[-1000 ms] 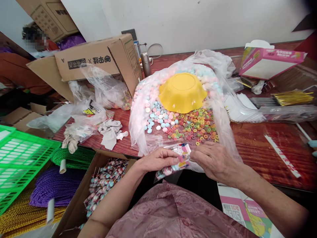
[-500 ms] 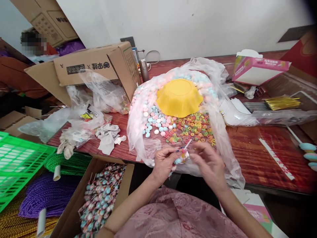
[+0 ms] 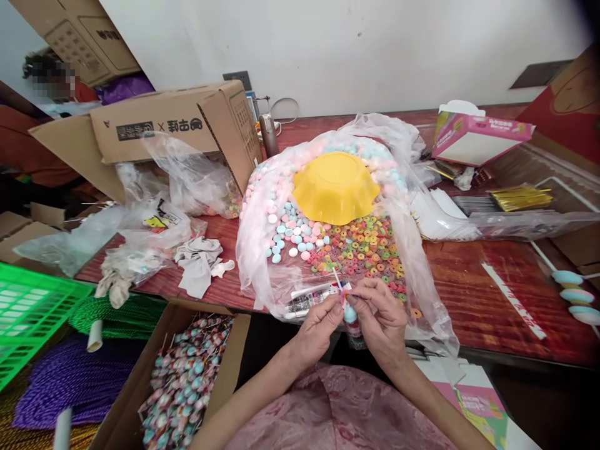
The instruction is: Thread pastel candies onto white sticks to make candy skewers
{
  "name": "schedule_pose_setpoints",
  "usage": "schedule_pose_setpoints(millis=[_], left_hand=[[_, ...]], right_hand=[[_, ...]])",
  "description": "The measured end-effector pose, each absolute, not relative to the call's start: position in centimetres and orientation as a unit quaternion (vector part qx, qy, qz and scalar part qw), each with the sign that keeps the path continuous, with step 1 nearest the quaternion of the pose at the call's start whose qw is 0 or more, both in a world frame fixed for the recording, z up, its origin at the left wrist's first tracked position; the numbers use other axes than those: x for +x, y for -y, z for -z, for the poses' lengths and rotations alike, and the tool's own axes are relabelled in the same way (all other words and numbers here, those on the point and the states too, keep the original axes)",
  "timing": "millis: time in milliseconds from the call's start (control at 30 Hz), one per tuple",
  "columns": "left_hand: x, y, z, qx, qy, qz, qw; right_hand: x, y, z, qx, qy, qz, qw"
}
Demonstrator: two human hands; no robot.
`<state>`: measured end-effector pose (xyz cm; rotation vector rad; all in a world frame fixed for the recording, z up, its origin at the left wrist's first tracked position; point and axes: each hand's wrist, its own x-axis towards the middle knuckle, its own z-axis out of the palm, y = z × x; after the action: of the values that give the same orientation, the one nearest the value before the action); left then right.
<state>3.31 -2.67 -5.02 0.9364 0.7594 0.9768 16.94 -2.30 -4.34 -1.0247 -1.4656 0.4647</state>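
Note:
My left hand (image 3: 317, 330) and my right hand (image 3: 382, 319) meet at the near table edge, both pinching a small wrapped candy stick (image 3: 349, 312) at its top, where a thin white stick juts up. Just beyond them lies a wide clear plastic bag (image 3: 255, 250) spread open, heaped with pastel round candies (image 3: 285, 234) and coloured ring candies (image 3: 363, 247). An upturned yellow bowl (image 3: 334, 186) rests on the heap. A small printed packet (image 3: 307, 299) lies in the bag's near fold, by my left hand.
A cardboard box (image 3: 185, 375) of finished wrapped candy sticks stands below the table at left, beside a green crate (image 3: 32, 312) and purple and green cord spools. An open carton (image 3: 154, 125) and crumpled bags lie at left. A pink box (image 3: 478, 134) and gold ties (image 3: 520, 197) sit at right.
My hands drew closer together and nearer to me. The flat colourful wrapper is now gathered tight around the candy stick, pinched at its top by both hands.

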Motion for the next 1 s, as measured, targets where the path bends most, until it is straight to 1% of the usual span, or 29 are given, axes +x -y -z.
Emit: schedule_pose_setpoints(millis=[100, 200, 300, 367, 400, 433, 500, 533, 600, 667, 733, 833, 900, 1000], left_hand=[[3.3, 2.5, 4.7, 0.493, -0.364, -0.416, 0.672], [3.5, 2.2, 4.7, 0.529, -0.395, -0.409, 0.631], [3.9, 1.9, 5.0, 0.483, -0.417, -0.399, 0.659], [4.0, 1.8, 5.0, 0.429, -0.407, -0.389, 0.706], [4.0, 1.7, 5.0, 0.404, -0.395, -0.382, 0.731], [3.9, 1.7, 4.9, 0.382, -0.382, -0.371, 0.755], [3.4, 1.6, 4.7, 0.36, -0.359, -0.331, 0.795], [3.2, 1.5, 4.5, 0.36, -0.348, -0.303, 0.811], [2.7, 1.4, 4.3, 0.373, -0.321, -0.242, 0.836], [2.4, 1.4, 4.1, 0.384, -0.289, -0.189, 0.856], [2.2, 1.4, 4.0, 0.392, -0.278, -0.163, 0.862], [2.1, 1.5, 3.6, 0.456, -0.301, -0.14, 0.826], [2.2, 1.6, 3.1, 0.561, -0.332, -0.13, 0.747], [2.5, 1.7, 2.5, 0.717, -0.37, -0.15, 0.572]], right_hand=[[16.4, 2.6, 4.5, -0.451, 0.638, -0.158, 0.605], [16.4, 2.4, 4.3, -0.446, 0.663, -0.128, 0.588], [17.6, 1.8, 3.7, -0.45, 0.656, -0.155, 0.587], [19.0, 1.4, 3.1, -0.452, 0.664, -0.129, 0.581], [19.7, 1.2, 2.8, -0.444, 0.695, -0.093, 0.558], [20.5, 1.1, 2.5, -0.424, 0.743, -0.048, 0.516], [21.9, 1.1, 2.1, -0.36, 0.844, 0.029, 0.397], [22.4, 1.2, 2.1, -0.327, 0.878, 0.051, 0.345], [23.0, 1.4, 2.1, -0.283, 0.911, 0.066, 0.294], [23.3, 1.6, 2.2, -0.265, 0.918, 0.058, 0.289], [23.3, 1.8, 2.2, -0.273, 0.92, 0.039, 0.279], [23.2, 1.9, 1.9, -0.325, 0.915, -0.032, 0.237], [23.0, 1.8, 1.7, -0.369, 0.901, -0.114, 0.195], [22.7, 2.0, 1.7, -0.415, 0.874, -0.22, 0.126]])
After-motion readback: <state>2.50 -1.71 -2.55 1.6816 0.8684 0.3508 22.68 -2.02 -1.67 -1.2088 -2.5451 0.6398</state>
